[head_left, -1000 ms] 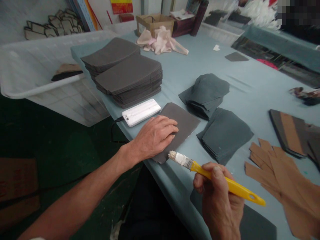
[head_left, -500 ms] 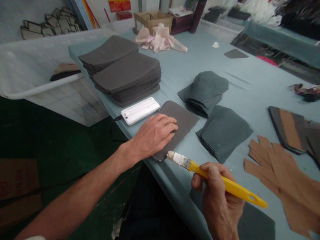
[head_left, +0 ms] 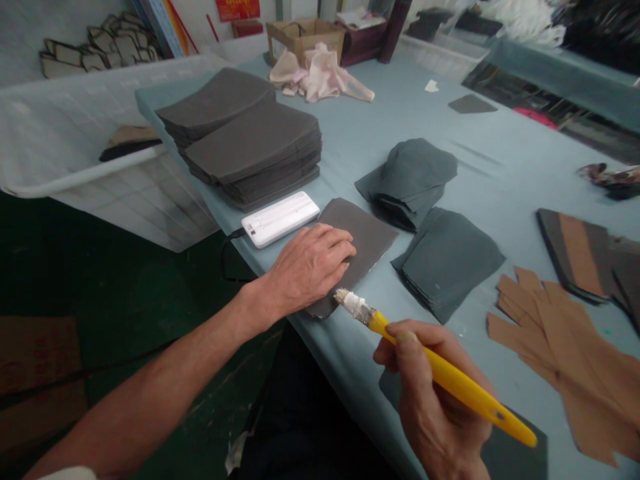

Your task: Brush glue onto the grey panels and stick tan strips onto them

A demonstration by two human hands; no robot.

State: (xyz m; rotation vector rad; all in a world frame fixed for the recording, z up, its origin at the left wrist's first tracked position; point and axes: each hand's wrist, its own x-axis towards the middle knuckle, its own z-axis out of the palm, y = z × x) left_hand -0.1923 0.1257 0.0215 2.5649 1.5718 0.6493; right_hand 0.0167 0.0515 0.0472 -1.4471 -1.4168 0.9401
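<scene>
The grey sheet [head_left: 370,237] lies flat on the blue-covered table [head_left: 350,157], near the table's edge, and from my head camera I see my left hand [head_left: 310,267] resting open on its lower half, palm down and fingers together, not gripping. My right hand [head_left: 430,393] is clenched around the yellow brush [head_left: 450,377], holding it like a pen, with the glue-caked white bristles [head_left: 347,301] angled toward the sheet's lower corner; I can't tell whether they touch it. Just beside the sheet sits a white power bank [head_left: 280,219] with a black cable [head_left: 225,257]. Beyond it are two tall stacks of dark sheets [head_left: 245,140], while two looser blue-grey piles [head_left: 420,213] lie to the right. Tan strips [head_left: 555,340] lie further right, and a white plastic bin [head_left: 75,127] stands past the table's left edge.
</scene>
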